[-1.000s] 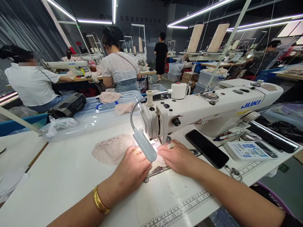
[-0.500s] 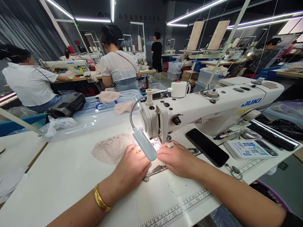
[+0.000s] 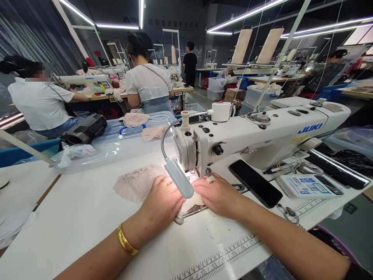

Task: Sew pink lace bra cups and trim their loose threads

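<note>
A piece of pale pink lace fabric [image 3: 134,184] lies on the white table, its right side running under my left hand toward the needle area of the white sewing machine [image 3: 247,134]. My left hand [image 3: 161,204] is closed over the lace's edge, fingers curled. Opposite it, to the right of the needle area, my right hand [image 3: 220,196] is closed, fingertips pressed together at the lit fabric; a pale band circles one finger. A grey gooseneck lamp [image 3: 179,179] hangs between the hands and hides the fingertips in part and the sewing spot.
Right of my hand lie a black phone [image 3: 255,182] and a white-blue box [image 3: 305,185]. A printed ruler [image 3: 221,260] follows the table's front edge. Behind the machine, a clear plastic lid [image 3: 113,142] holds beige lace bundles [image 3: 135,119]. Several people work at machines beyond.
The camera view has shifted very slightly. My left hand has moved slightly left and toward me; my right hand and the lace look nearly the same.
</note>
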Available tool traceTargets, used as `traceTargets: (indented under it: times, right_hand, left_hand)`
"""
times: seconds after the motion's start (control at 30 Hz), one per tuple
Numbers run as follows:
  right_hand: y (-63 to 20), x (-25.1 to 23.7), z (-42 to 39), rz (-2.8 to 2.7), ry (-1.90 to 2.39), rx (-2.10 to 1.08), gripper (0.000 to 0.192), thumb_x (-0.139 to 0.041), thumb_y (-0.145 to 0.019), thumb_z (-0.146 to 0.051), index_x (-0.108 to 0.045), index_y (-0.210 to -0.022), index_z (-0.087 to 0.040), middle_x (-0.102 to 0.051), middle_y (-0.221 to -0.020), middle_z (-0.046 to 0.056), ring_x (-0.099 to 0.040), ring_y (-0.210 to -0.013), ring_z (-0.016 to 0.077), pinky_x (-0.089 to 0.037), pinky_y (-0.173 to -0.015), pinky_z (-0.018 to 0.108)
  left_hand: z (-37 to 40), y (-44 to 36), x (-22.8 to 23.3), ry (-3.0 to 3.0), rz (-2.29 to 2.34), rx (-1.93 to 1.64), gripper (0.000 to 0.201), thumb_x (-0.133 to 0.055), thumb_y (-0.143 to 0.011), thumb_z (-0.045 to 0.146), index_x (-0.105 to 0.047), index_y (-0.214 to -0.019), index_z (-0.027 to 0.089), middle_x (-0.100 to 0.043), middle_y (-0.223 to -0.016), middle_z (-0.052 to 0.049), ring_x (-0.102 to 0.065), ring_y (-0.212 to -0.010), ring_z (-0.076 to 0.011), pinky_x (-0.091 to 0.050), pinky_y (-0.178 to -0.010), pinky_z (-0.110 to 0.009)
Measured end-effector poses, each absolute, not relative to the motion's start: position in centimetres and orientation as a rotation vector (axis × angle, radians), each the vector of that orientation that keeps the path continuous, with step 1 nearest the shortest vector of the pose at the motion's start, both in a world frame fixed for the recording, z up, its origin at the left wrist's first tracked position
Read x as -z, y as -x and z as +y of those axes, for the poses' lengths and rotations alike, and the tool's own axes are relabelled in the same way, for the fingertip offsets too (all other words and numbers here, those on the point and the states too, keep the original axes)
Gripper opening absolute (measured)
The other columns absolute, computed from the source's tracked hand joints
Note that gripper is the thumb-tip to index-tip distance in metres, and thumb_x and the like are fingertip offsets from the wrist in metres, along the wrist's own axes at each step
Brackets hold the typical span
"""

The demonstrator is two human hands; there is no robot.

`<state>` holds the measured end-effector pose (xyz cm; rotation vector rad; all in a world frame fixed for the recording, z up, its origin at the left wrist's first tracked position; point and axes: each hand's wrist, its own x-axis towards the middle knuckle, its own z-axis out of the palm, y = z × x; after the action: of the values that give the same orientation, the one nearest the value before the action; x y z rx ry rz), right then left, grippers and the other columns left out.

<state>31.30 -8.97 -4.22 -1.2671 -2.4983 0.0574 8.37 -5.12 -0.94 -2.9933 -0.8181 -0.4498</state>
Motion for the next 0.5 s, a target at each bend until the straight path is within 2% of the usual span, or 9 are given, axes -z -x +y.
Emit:
traceTargets:
  times: [0.2,0.37,0.5]
  right_hand:
    - [-31.3,4.4,-8.8,-2.491,1.268,-0.036,0.040,-0.048,-0.082,0.002,-0.064,-0.108,-0.023,-0.070,-0.095,0.005,-0.056,-0.093,0.0249,-0.040,-0.091,0.039]
    - [-31.2,4.3,-8.3,-2.463,1.290,-0.049,0.035,-0.050,-0.083,-0.001,-0.065,-0.107,-0.021,-0.069,-0.102,0.008,-0.055,-0.098,0.0256,-0.041,-0.090,0.038]
    - [-31.0,4.0,-7.9,-2.451,1.351,-0.078,0.034,-0.050,-0.083,-0.002,-0.066,-0.106,-0.021,-0.069,-0.106,0.008,-0.055,-0.100,0.0256,-0.043,-0.088,0.037]
  left_hand:
    - [-5.1,-8.2,1.2,2.993,-0.831,0.468,0.019,-0.048,-0.096,0.014,-0.065,-0.090,0.020,-0.068,-0.085,-0.004,-0.057,-0.082,-0.0238,-0.033,-0.082,-0.041]
    - [-4.6,-8.2,1.4,2.989,-0.875,0.440,0.021,-0.046,-0.098,0.015,-0.065,-0.093,0.020,-0.070,-0.092,-0.004,-0.058,-0.089,-0.0252,-0.032,-0.087,-0.043]
    - [-4.3,-8.3,1.5,2.981,-0.911,0.430,0.025,-0.044,-0.098,0.012,-0.063,-0.082,0.020,-0.069,-0.088,-0.004,-0.057,-0.088,-0.0244,-0.033,-0.088,-0.044]
